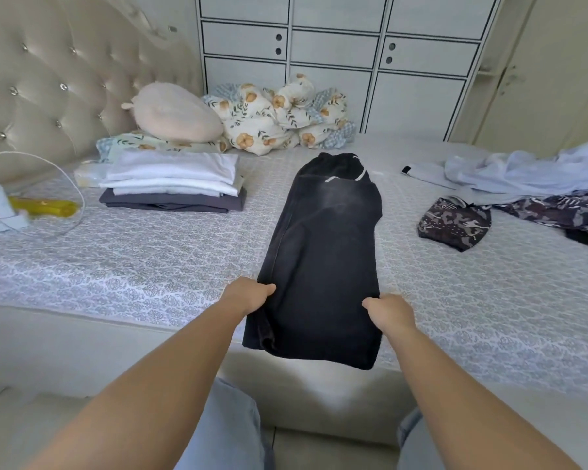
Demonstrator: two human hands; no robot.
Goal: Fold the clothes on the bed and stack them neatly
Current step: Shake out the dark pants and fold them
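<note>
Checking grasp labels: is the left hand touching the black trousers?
Touching. The head view shows the left hand pinching the black trousers' left edge.

A pair of black cotton trousers point(323, 252), folded lengthwise into one long strip, lies across a bed covered with a grey-and-white patterned sheet point(133, 262), its waistband with a white drawstring at the far end and its leg hems hanging over the near edge. The left hand point(248, 296) grips the left edge of the strip and the right hand point(389, 312) grips the right edge, both near the hems. Far left sits a neat stack of folded white and dark grey garments point(172, 181). To the right lie a crumpled pale blue shirt point(523, 171) and dark camouflage-print clothes point(455, 223), unfolded.
</note>
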